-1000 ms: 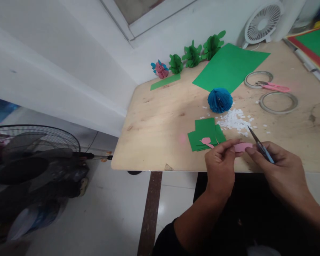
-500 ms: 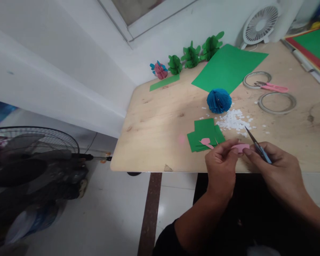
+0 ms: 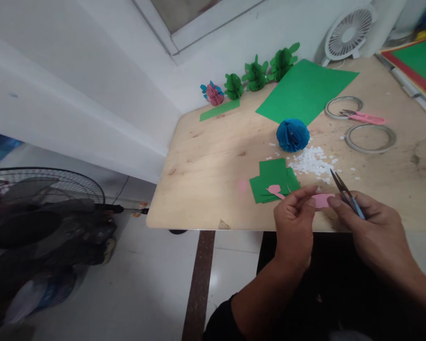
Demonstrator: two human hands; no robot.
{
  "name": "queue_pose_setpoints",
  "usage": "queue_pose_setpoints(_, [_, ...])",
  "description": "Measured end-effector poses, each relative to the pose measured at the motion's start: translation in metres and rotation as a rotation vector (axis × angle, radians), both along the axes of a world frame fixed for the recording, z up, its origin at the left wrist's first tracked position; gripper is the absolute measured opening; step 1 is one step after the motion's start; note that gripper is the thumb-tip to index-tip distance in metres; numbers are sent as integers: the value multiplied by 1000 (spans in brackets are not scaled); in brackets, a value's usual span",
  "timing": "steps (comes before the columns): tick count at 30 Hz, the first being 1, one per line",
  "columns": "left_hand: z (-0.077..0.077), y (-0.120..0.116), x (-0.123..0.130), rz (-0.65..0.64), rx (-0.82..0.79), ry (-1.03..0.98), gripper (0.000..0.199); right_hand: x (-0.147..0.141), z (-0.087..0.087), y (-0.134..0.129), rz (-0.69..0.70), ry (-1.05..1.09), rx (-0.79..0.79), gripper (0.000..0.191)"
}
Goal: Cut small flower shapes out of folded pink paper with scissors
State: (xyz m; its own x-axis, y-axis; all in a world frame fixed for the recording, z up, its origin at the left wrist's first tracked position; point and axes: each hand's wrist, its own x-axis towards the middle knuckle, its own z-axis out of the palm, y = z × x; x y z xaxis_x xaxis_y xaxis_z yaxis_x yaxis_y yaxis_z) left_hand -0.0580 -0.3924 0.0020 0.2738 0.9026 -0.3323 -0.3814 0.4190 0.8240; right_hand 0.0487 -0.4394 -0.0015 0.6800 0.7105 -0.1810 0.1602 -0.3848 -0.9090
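Between my two hands is a small pink paper piece (image 3: pixel 322 201), just over the table's front edge. My left hand (image 3: pixel 295 218) pinches its left end. The thumb of my right hand (image 3: pixel 371 218) touches its right end, while the same hand grips small blue-handled scissors (image 3: pixel 348 195), blades pointing up and slightly parted. Left of my hands lie stacked green paper pieces (image 3: pixel 272 171) with a pink paper cutout (image 3: pixel 274 189) on top. A blue paper honeycomb ball (image 3: pixel 293 135) sits beyond, beside a heap of white paper bits (image 3: pixel 313 160).
Two tape rolls (image 3: pixel 370 138) lie at right, with pink thread snips (image 3: pixel 367 118) across the farther one. A green sheet (image 3: pixel 305 92), a small white fan (image 3: pixel 350 34) and several green paper figures (image 3: pixel 255 76) line the back. A black floor fan (image 3: pixel 46 213) stands left of the table.
My hands have spread slightly apart, showing more of the pink paper. The scissors have shifted a little right and their blades have parted more.
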Motion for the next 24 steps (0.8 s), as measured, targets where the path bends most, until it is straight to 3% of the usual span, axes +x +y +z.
queue_pose_setpoints(6, [2,5,-7,-38,22,47,20,1,6,3,-48,42,-22,35])
queue_pose_setpoints(13, [-1,13,-14,-149,155,190,20,2,4,2,-51,34,2,34])
queue_pose_setpoints(24, [3,7,-15,-122,208,271,18,1,10,1,-58,74,-5,34])
